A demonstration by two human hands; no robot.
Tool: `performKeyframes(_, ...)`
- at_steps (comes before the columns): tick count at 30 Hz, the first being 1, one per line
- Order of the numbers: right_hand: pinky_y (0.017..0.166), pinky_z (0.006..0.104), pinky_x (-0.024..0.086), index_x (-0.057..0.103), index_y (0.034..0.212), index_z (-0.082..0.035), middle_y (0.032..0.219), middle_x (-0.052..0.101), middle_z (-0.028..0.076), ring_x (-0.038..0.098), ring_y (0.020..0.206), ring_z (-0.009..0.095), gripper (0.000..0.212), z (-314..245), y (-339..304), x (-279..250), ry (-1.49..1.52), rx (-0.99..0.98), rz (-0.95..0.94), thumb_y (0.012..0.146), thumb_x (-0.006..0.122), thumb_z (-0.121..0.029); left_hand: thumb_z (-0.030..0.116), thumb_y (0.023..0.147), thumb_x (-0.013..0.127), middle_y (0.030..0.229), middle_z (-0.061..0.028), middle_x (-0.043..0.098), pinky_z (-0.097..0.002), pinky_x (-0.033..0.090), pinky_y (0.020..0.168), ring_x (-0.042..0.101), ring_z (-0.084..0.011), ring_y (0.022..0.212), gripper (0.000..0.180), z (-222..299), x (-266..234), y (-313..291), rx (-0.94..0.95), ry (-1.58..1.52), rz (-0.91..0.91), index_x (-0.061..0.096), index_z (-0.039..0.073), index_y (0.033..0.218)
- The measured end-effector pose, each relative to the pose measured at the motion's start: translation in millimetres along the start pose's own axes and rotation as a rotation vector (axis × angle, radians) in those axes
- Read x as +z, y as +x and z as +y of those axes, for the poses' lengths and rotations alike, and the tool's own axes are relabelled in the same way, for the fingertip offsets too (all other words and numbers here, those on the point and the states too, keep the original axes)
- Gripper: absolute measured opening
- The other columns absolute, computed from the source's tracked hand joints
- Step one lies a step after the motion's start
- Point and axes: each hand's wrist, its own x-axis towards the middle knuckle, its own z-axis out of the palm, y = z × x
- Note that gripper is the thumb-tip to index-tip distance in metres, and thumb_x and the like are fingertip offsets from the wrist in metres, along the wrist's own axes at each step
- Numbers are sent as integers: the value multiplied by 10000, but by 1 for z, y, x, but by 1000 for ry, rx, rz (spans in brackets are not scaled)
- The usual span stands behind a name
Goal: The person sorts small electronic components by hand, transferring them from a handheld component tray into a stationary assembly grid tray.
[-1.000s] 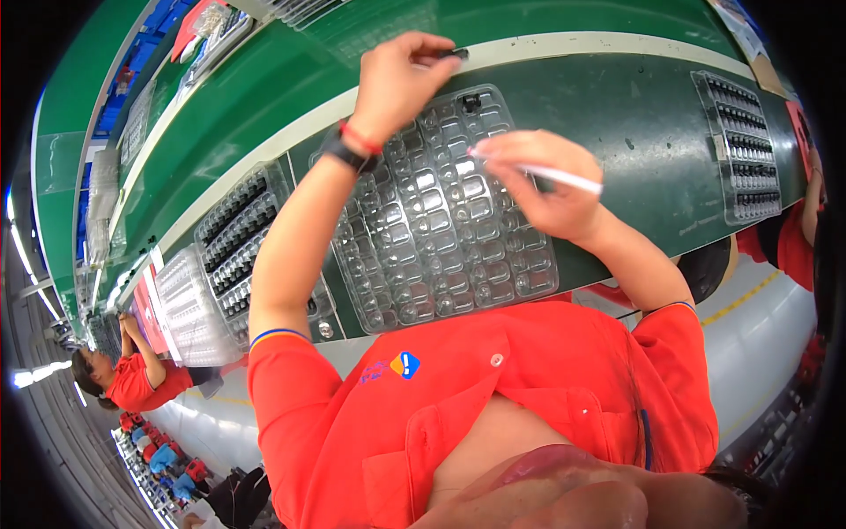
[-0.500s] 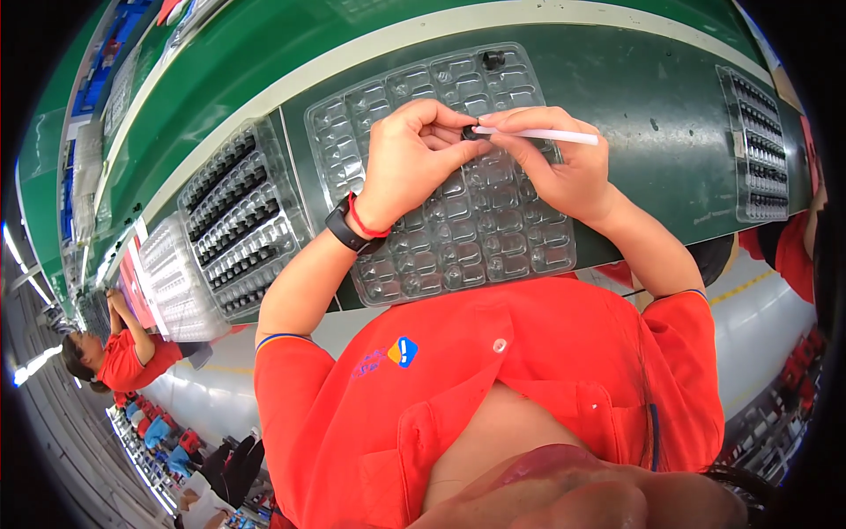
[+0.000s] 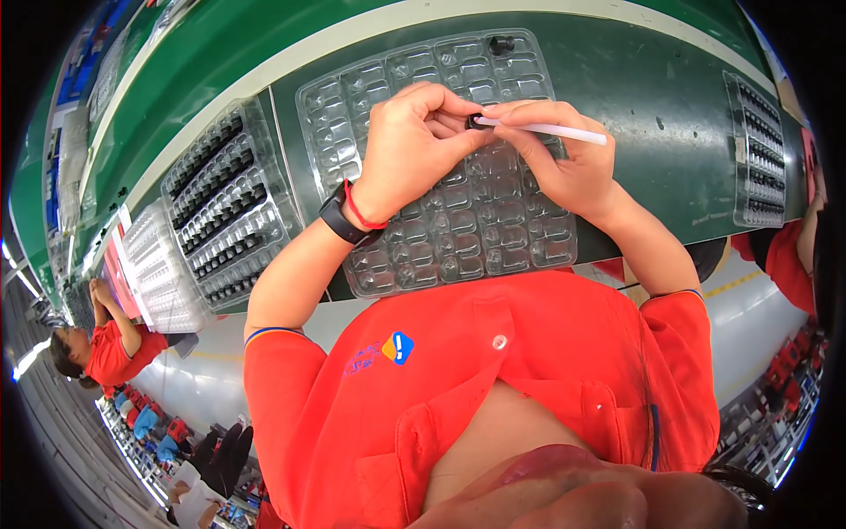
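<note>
In the head view, the left hand (image 3: pixel 407 157) pinches a small black part (image 3: pixel 475 122) above a clear blister tray (image 3: pixel 458 249), and the right hand (image 3: pixel 575 163) grips a slim white stick (image 3: pixel 564 133), tip at the part. This looks like tip-work, calling for a steady pinch. A second ago the hands were apart.

Clear, glossy plastic tray (image 3: pixel 454 251) with moulded pockets; smooth, white, plastic-looking stick (image 3: pixel 564 131); dark part (image 3: pixel 473 122), seemingly plastic. Smooth worktop (image 3: pixel 656 150) with a soft sheen; matt cloth shirt (image 3: pixel 458 353); shiny floor (image 3: pixel 749 326).
</note>
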Motion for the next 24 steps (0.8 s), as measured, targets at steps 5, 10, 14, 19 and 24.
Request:
performKeyframes(5,776,294,563,599,982,0,969,701,137,691,924,228,185,-1,1,-1,-26,-14,-11,825,658,80,7,739,774,837,-55,705,-209,548,640,689,-94,729,213,-1,1,0,12,19,0,656,-18,914)
performKeyframes(10,777,290,561,604,985,1,977,699,141,690,917,222,182,-1,0,0,-15,4,-6,828,657,77,8,734,779,855,-61,701,-210,549,641,692,-98,732,213,-2,1,-1,23,37,3,658,-20,907)
performKeyframes(14,775,289,562,608,985,1,981,699,142,691,916,221,181,0,1,0,-4,8,-8,828,656,77,7,723,788,859,-58,688,-210,547,636,700,-114,733,206,-1,1,0,48,65,16,660,-22,882)
performKeyframes(19,760,289,568,620,973,12,956,702,133,696,894,216,166,0,3,0,-65,-23,-20,825,660,75,4,712,793,867,-57,668,-210,542,629,706,-129,722,201,-3,3,-1,125,98,43,659,-30,857)
performKeyframes(24,754,291,565,616,970,22,942,700,130,695,890,213,168,-1,4,0,-98,-39,-25,820,655,89,8,712,795,858,-57,667,-211,542,629,704,-126,719,195,-2,2,-1,140,104,42,661,-29,847)
